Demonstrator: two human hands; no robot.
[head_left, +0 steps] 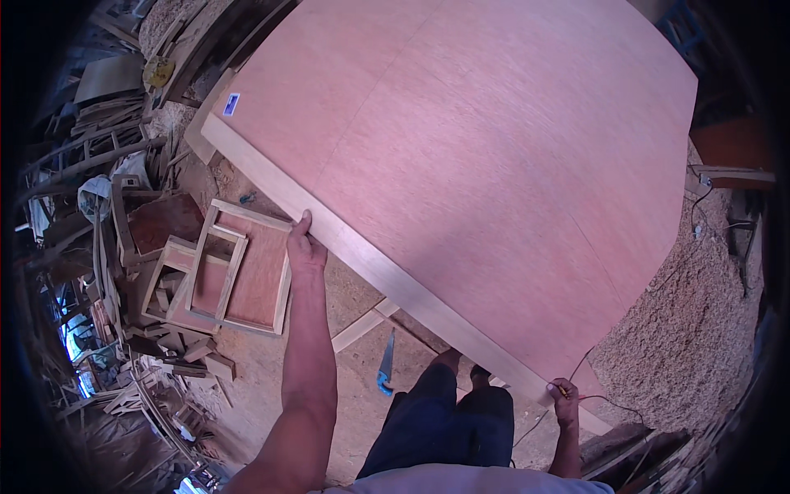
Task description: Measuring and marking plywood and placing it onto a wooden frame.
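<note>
Wooden strip (370, 262) clamped by left hand (307, 247) along plywood's (502, 156) near edge — small yellow item (563, 390) gripped by right hand (566, 405), near right.

Plywood sheet (477, 165) bears a pale wooden strip (362, 253) along its near edge. The brown floor (352, 420) carries a blue-handled saw (386, 362), a heap of shavings (683, 346) at right and, at left, wood offcuts (219, 366) and a panelled wooden frame (259, 280), apparently lying nearly flat.

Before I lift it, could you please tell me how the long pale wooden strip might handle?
The wooden strip looks fairly stiff, since it runs straight along the plywood sheet. Being long and narrow, it would probably swing if held at one end.
</note>
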